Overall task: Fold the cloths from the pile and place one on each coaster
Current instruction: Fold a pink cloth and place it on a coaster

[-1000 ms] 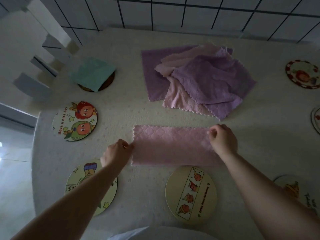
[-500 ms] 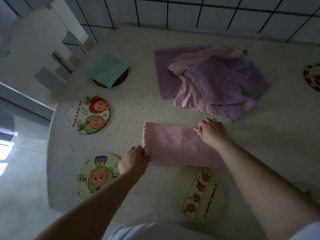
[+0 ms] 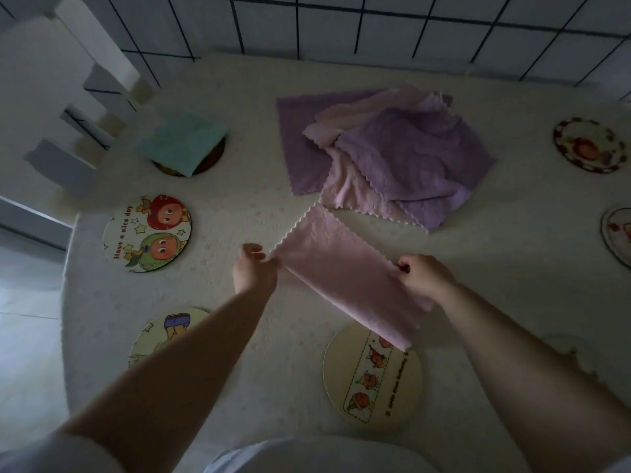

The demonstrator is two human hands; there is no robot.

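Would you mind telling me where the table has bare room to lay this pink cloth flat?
Bare table lies between the fruit coaster, the green cloth and the cloth pile; another patch sits right of the pile. It is crowded near the hands, where the pink cloth overhangs the striped coaster.

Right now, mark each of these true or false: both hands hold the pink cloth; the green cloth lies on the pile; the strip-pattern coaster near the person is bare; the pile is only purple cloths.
1. Both hands hold the pink cloth: true, left hand and right hand pinch opposite edges.
2. The green cloth lies on the pile: false, it sits folded on a coaster apart.
3. The strip-pattern coaster is bare: true, though the held cloth's corner overlaps its rim in view.
4. Pile only purple: false, pink ones too.
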